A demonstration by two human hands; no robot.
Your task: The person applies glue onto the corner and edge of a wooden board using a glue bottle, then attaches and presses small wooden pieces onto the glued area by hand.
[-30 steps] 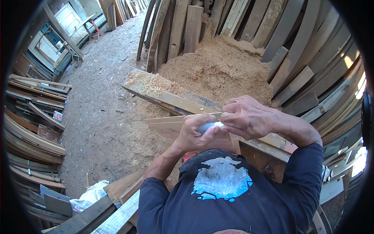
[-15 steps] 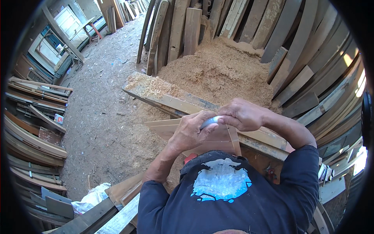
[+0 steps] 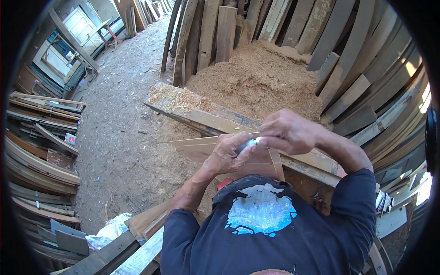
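Note:
My left hand [image 3: 231, 150] is wrapped round a small pale blue-and-white bottle [image 3: 247, 145], which points up to the right with its white tip. Just at that tip is my right hand [image 3: 289, 133], its fingers curled and slightly blurred. Whatever its fingers may be pinching is hidden. Below both hands, a light brown wooden panel [image 3: 201, 151] leans against a long workbench plank [image 3: 215, 121].
Wood shavings [image 3: 176, 98] cover the plank's far left end, and a sawdust heap [image 3: 256, 82] lies behind it. Upright boards [image 3: 227, 34] line the back and right. Stacked boards [image 3: 41, 160] stand at left. A red-handled tool [image 3: 319, 202] sits at lower right.
My right hand has shifted slightly up and to the right, its fist turning at the bottle's tip. More of the white tip shows. My left hand has barely moved.

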